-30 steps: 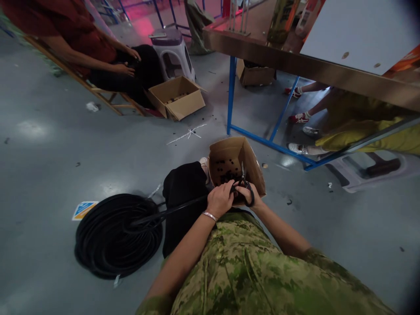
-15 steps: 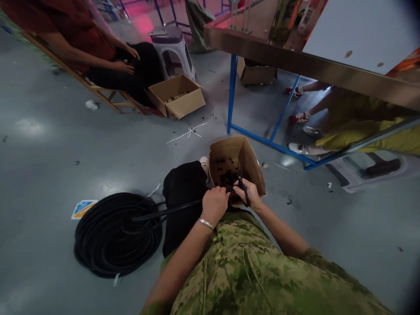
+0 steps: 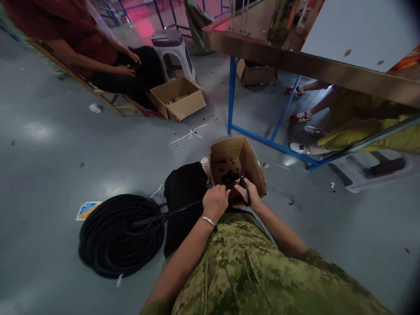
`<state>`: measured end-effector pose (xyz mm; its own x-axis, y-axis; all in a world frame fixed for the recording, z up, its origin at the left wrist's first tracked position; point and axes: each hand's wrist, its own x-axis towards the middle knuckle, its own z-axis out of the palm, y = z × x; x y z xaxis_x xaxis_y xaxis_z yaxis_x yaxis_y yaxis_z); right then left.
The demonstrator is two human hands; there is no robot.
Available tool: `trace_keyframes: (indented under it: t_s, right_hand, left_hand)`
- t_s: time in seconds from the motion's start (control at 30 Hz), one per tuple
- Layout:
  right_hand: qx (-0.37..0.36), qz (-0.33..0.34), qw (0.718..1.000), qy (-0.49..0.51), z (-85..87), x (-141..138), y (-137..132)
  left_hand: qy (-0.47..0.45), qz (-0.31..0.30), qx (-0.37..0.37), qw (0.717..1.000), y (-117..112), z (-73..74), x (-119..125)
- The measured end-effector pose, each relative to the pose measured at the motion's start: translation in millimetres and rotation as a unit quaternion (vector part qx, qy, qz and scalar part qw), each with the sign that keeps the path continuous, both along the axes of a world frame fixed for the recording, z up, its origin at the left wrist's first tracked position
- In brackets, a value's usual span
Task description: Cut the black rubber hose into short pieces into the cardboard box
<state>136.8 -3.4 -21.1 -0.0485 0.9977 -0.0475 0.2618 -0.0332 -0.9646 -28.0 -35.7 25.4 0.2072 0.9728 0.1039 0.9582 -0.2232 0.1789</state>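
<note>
My left hand (image 3: pixel 215 202) is closed around a long black rubber strip (image 3: pixel 183 210), which runs left across my dark-clothed leg to a large black coil (image 3: pixel 120 238) on the floor. Black-handled scissors (image 3: pixel 247 195) are in my right hand (image 3: pixel 248 190), its fingers bent round the handles close to the strip's end. Both hands are over the near edge of an open cardboard box (image 3: pixel 254 168). Small black cut pieces (image 3: pixel 229 178) lie on the box bottom. How the blades meet the strip is too dark to tell.
A blue-legged table (image 3: pixel 295 59) stands ahead on the right, with a stool (image 3: pixel 380 173) and another person's feet below it. At upper left a seated person (image 3: pixel 88 57) has a cardboard box (image 3: pixel 179 100) by the feet. White string (image 3: pixel 190 133) lies on the floor.
The view has shifted slightly, so floor things appear a little farther right. Both hands keep their hold, with the scissors turned slightly in my right hand.
</note>
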Motion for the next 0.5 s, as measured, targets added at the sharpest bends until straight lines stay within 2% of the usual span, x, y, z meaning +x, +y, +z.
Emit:
trace_keyframes:
  t_s: [0.07,0.23,0.33,0.5]
  right_hand:
    - [-0.025,0.013,0.999,0.015,-1.1,6,-2]
    - [-0.078,0.114,0.99,0.017,-3.0,17,-21]
    - [-0.094,0.124,0.987,0.037,-5.8,15,-29]
    - [-0.095,0.126,0.986,0.049,-6.8,11,-26]
  left_hand:
    - [-0.019,0.025,0.022,0.999,1,0.4,0]
    - [-0.052,0.056,0.043,0.996,2,3.7,-1]
    - [-0.052,0.052,0.041,0.996,2,5.1,-1]
    - [-0.051,0.059,0.044,0.996,2,5.6,-2]
